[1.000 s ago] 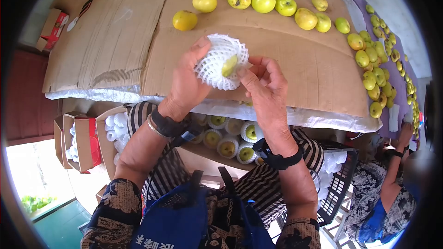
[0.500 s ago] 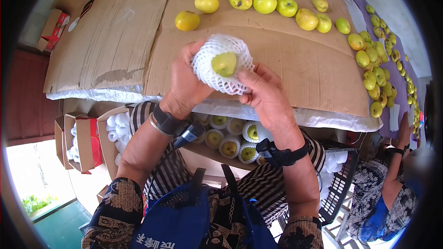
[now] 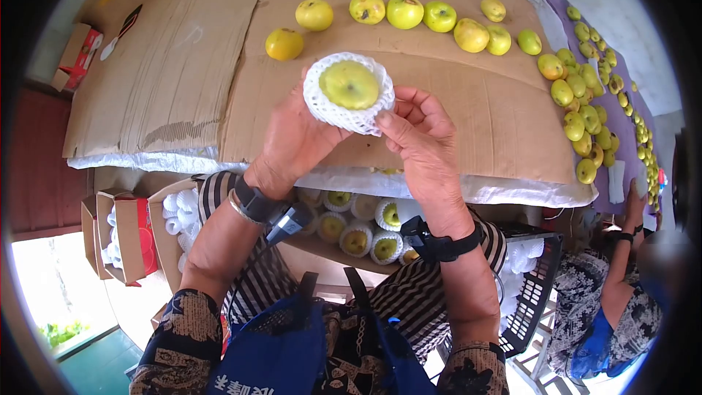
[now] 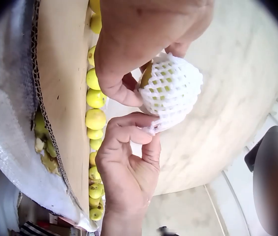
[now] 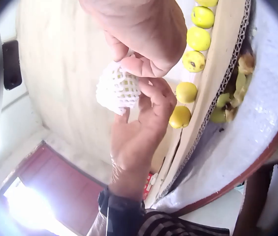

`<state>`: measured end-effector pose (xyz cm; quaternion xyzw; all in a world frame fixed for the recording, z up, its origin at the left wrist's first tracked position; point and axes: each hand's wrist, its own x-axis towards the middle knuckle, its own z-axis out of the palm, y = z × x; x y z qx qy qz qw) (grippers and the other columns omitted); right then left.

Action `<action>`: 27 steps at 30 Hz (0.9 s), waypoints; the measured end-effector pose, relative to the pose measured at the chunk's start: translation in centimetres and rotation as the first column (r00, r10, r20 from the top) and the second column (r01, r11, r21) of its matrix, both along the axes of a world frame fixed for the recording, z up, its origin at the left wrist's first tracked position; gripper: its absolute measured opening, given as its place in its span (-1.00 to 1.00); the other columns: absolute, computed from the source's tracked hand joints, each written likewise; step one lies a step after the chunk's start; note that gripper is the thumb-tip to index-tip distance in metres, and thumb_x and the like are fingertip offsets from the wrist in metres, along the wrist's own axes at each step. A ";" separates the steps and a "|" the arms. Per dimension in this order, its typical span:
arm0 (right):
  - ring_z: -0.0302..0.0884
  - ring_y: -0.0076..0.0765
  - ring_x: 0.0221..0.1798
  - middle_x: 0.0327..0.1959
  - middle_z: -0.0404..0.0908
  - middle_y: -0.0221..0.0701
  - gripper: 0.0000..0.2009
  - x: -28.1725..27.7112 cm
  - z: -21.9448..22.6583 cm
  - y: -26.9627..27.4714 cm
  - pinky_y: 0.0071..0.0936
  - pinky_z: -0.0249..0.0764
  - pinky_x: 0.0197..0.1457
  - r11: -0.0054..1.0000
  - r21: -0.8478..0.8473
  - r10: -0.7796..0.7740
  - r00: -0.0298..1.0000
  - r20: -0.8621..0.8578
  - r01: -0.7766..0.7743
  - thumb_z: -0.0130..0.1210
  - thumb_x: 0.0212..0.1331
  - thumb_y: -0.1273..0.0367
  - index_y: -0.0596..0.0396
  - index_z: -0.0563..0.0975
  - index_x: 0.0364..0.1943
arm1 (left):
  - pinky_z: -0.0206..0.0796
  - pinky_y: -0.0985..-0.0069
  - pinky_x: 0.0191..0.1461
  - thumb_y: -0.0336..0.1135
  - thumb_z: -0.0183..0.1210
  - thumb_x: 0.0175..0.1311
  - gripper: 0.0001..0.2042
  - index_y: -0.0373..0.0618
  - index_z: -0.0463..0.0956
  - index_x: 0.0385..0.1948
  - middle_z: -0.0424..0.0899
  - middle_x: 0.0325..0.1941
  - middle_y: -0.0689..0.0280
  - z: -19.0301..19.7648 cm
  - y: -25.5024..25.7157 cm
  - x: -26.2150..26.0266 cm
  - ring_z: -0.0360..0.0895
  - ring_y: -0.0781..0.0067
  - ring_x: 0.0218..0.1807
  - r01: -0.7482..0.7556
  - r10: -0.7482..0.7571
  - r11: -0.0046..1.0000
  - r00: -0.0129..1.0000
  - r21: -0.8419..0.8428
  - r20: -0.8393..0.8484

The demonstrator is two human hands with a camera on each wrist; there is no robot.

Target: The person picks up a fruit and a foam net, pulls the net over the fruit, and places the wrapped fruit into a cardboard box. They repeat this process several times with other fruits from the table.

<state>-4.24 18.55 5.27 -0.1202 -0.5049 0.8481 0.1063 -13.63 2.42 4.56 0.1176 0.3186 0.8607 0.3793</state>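
Green fruit (image 3: 348, 82) in white net (image 3: 329, 110) is held above the worktop (image 3: 490, 113), dimpled face up, broader axis left to right, clamped by the left hand (image 3: 292, 134), its net pinched near right between the fingers (image 3: 387, 123) of the right hand (image 3: 427, 142).

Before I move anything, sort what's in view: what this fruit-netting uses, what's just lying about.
In the job:
- held fruit
- foam net around it
- bare fruit on the cardboard
- boxed foam nets
- netted fruit below

Apparently lying about:
- red box
- white-ended utensil

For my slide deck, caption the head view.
Left hand cradles a netted fruit while the right hand pinches the net's edge.
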 end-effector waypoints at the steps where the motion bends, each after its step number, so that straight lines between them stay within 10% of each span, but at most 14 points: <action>1: 0.56 -0.56 -0.25 -0.19 0.61 -0.37 -0.62 0.1 -0.1 -0.1 -0.63 0.49 -0.20 0.997 0.076 0.003 1.000 0.019 -0.004 0.27 0.12 0.53 0.23 0.45 0.03 | 0.30 0.18 0.35 -0.01 -0.27 0.53 -0.52 -0.13 0.29 0.28 0.44 0.31 0.17 -0.3 0.0 0.0 0.42 0.17 0.30 -0.066 0.046 0.991 0.985 -0.120 -0.163; 5: 0.58 -0.49 -0.12 -0.10 0.60 -0.33 -0.56 0.2 -1.4 -0.5 -0.55 0.49 -0.16 0.859 0.506 -0.089 0.996 0.011 0.072 0.28 0.13 0.48 0.24 0.40 0.09 | 0.29 0.22 0.35 -0.05 -0.09 0.48 -0.55 -0.10 0.33 0.25 0.48 0.29 0.22 -0.4 -0.2 0.0 0.44 0.26 0.29 -0.138 0.137 0.990 0.985 0.012 0.103; 6: 0.55 -0.44 -0.04 -0.04 0.58 -0.29 -0.49 0.1 -1.1 -0.4 -0.50 0.49 -0.10 0.860 0.500 -0.107 0.994 -0.020 0.103 0.30 0.10 0.46 0.23 0.37 0.14 | 0.28 0.24 0.35 -0.07 -0.02 0.44 -0.56 -0.10 0.36 0.23 0.49 0.28 0.23 -0.2 -0.4 0.1 0.45 0.27 0.28 -0.269 0.137 0.909 0.915 -0.320 -0.380; 8: 0.51 -0.33 0.12 0.10 0.53 -0.22 -0.36 0.2 0.1 -0.2 -0.38 0.49 0.03 0.860 0.482 -0.150 0.986 -0.077 0.168 0.35 0.05 0.41 0.21 0.31 0.24 | 0.26 0.29 0.36 -0.11 0.12 0.35 -0.56 -0.10 0.41 0.19 0.52 0.26 0.24 0.3 -1.1 0.5 0.48 0.29 0.25 -0.753 -0.395 0.440 0.326 -0.489 -0.859; 11: 0.36 -0.12 0.31 0.27 0.37 -0.11 -0.12 0.6 1.8 -0.9 -0.20 0.38 0.24 0.637 0.737 -0.044 0.966 -0.256 0.225 0.44 -0.08 0.36 0.19 0.18 0.37 | 0.27 0.35 0.35 -0.17 0.26 0.23 -0.55 -0.09 0.46 0.13 0.54 0.23 0.24 -1.7 -1.3 0.4 0.51 0.26 0.20 -0.827 -0.467 0.430 0.139 -0.362 -0.873; 14: 0.26 -0.03 0.38 0.33 0.30 -0.10 0.17 0.4 0.6 -1.6 -0.19 0.21 0.42 0.372 0.915 0.113 0.971 -0.209 0.154 0.53 -0.31 0.36 0.13 -0.03 0.47 | 0.41 0.34 0.21 -0.17 0.17 0.34 -0.63 -0.13 0.48 0.10 0.58 0.14 0.16 -0.2 -0.5 1.0 0.54 0.14 0.16 -0.732 -0.342 0.629 0.039 -0.260 -0.939; 16: 0.31 0.04 0.33 0.28 0.33 -0.07 0.12 0.3 0.3 -1.9 -0.16 0.27 0.38 0.405 0.904 0.106 0.974 -0.198 0.139 0.51 -0.29 0.38 0.11 0.02 0.46 | 0.31 0.37 0.30 0.01 0.00 0.46 -0.55 -0.15 0.44 0.16 0.56 0.16 0.18 0.3 -0.3 1.9 0.52 0.28 0.19 -0.545 -0.234 0.671 0.487 -0.502 -0.841; 20: 0.37 0.05 0.28 0.24 0.35 -0.06 0.03 0.3 0.1 -1.7 -0.18 0.37 0.30 0.421 0.897 0.045 0.985 -0.168 0.133 0.47 -0.26 0.42 0.11 0.10 0.42 | 0.18 0.40 0.42 0.10 -0.20 0.51 -0.44 -0.16 0.28 0.31 0.43 0.29 0.18 0.7 0.2 1.6 0.41 0.37 0.29 -0.160 0.007 0.868 0.950 -0.470 -0.311; 21: 0.39 0.05 0.26 0.23 0.36 -0.06 0.00 0.4 0.0 -1.5 -0.18 0.39 0.28 0.388 0.909 0.023 0.984 -0.176 0.153 0.45 -0.25 0.43 0.11 0.12 0.41 | 0.19 0.41 0.42 0.15 -0.28 0.53 -0.40 -0.17 0.22 0.35 0.40 0.31 0.17 0.4 0.6 1.6 0.38 0.38 0.31 -0.127 0.096 0.939 0.989 -0.321 -0.111; 24: 0.43 0.05 0.21 0.18 0.39 -0.05 -0.10 0.5 0.4 -1.7 -0.19 0.43 0.23 0.310 0.937 -0.012 0.986 -0.165 0.161 0.42 -0.23 0.44 0.12 0.20 0.33 | 0.21 0.40 0.41 0.21 -0.36 0.51 -0.32 -0.16 0.07 0.43 0.32 0.36 0.17 0.2 0.4 2.5 0.34 0.32 0.35 -0.266 -0.082 0.851 0.783 -0.453 -0.616; 27: 0.46 0.08 0.15 0.08 0.45 -0.06 -0.17 0.4 0.0 -1.6 -0.15 0.44 0.19 0.349 0.911 0.001 0.972 -0.236 0.221 0.41 -0.24 0.44 0.13 0.26 0.26 | 0.21 0.39 0.40 0.16 -0.37 0.54 -0.34 -0.20 0.08 0.42 0.35 0.34 0.18 -0.5 0.8 3.4 0.32 0.36 0.36 -0.235 -0.074 0.811 0.868 -0.536 -0.492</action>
